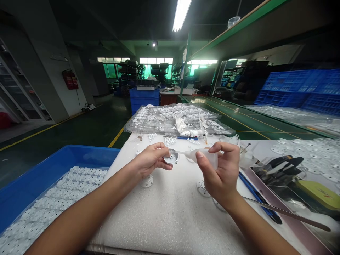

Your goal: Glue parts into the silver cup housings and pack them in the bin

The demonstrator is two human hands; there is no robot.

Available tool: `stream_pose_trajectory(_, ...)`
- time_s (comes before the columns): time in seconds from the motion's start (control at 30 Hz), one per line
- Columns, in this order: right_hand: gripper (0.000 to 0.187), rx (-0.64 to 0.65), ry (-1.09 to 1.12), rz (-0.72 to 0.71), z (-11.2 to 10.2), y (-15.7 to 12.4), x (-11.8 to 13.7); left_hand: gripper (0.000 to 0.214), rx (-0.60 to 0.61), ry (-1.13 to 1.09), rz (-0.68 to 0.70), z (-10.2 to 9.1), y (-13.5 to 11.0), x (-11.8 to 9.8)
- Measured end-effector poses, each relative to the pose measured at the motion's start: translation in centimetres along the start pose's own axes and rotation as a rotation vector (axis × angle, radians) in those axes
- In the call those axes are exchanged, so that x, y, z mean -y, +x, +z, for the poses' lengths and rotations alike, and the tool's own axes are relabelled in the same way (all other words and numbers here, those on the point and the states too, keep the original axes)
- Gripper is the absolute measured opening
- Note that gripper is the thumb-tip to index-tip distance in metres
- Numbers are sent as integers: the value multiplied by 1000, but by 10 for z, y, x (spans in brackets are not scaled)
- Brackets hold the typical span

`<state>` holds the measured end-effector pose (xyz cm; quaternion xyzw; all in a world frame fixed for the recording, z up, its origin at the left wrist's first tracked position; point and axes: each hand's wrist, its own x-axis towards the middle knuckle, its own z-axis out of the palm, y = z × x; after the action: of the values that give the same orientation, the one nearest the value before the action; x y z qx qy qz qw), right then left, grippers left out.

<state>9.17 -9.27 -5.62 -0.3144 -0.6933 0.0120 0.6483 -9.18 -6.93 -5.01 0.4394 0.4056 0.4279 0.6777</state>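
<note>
Between the thumb and fingers of my left hand point(154, 159) is a small round metal disc part point(171, 158), its cupped face turned toward me. My right hand point(221, 170) grips a translucent squeeze bottle point(208, 158), tipped sideways so that its thin nozzle points left at the disc part. The nozzle tip is close to the part's rim; whether they touch I cannot tell. On the white foam sheet point(170, 212) below, a white flanged part point(147, 181) stands under my left hand. Another flanged part point(202, 188) sits beside my right wrist, partly hidden.
Small white pieces point(170, 141) lie in piles behind my hands. Clear plastic trays point(159, 117) of white parts are stacked beyond. A blue bin point(87, 150) of parts stands at left. At right are a tool tray point(265, 177), a metal strip point(287, 211) and a yellow-green lid point(318, 193).
</note>
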Motion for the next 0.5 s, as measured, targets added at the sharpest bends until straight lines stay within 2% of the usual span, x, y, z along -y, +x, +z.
stream_pose_trajectory(0.5, 19, 2, -18, 12, 1, 1, -1, 19, 11, 3, -7, -1, 1, 2)
